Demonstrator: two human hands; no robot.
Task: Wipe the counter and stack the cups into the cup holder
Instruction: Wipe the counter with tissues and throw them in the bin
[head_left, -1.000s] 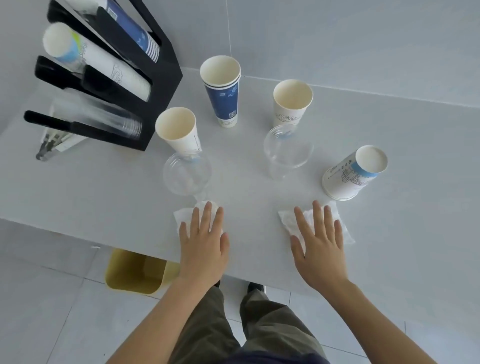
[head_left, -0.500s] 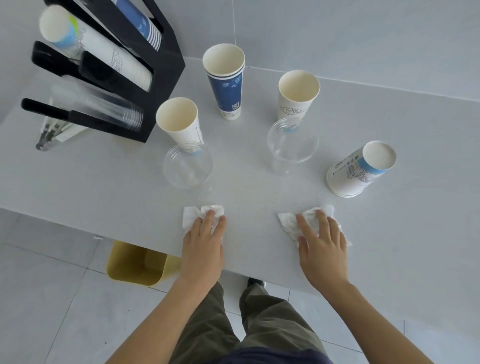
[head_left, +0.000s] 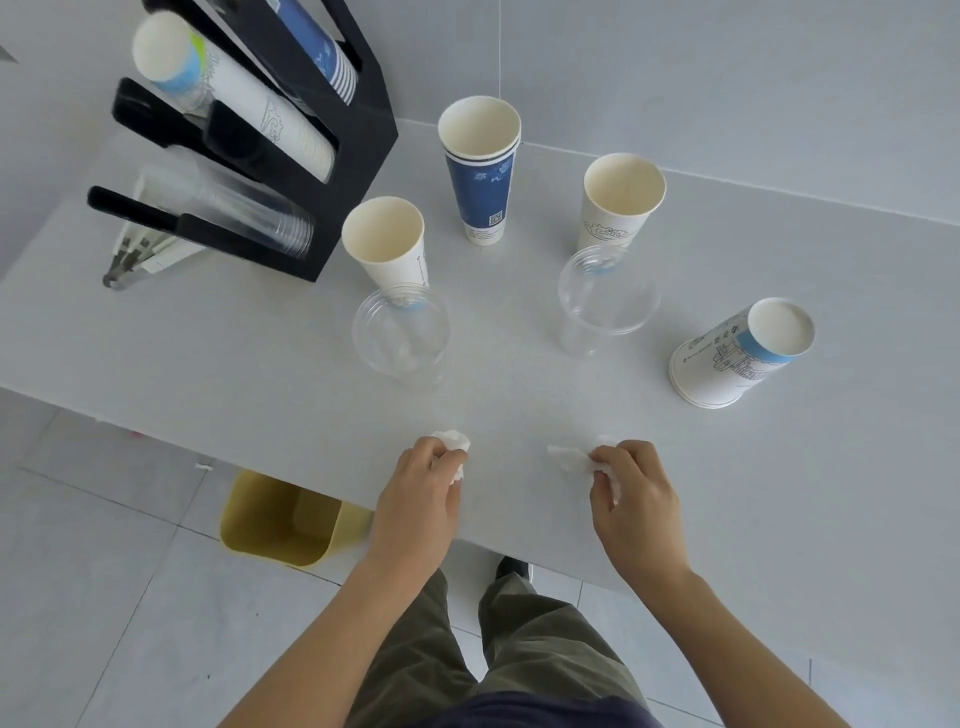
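Observation:
My left hand (head_left: 415, 499) is closed around a crumpled white tissue (head_left: 453, 441) near the counter's front edge. My right hand (head_left: 636, 493) grips a second crumpled tissue (head_left: 569, 458) beside it. On the grey counter (head_left: 234, 353) stand a tall blue paper cup (head_left: 480, 166), a white paper cup (head_left: 384, 244), another white paper cup (head_left: 618, 202), two clear plastic cups (head_left: 400, 332) (head_left: 605, 301), and an upside-down stack of white printed cups (head_left: 737, 356). The black cup holder (head_left: 332, 171) at back left holds slanted stacks of cups.
A yellow bin (head_left: 283, 522) sits on the tiled floor under the counter's front edge, left of my legs. Metal tongs (head_left: 130, 260) lie beneath the holder. The wall runs along the counter's back edge.
Both hands went from lying flat on spread tissues to bunching them up into closed fists, and drew back toward the front edge.

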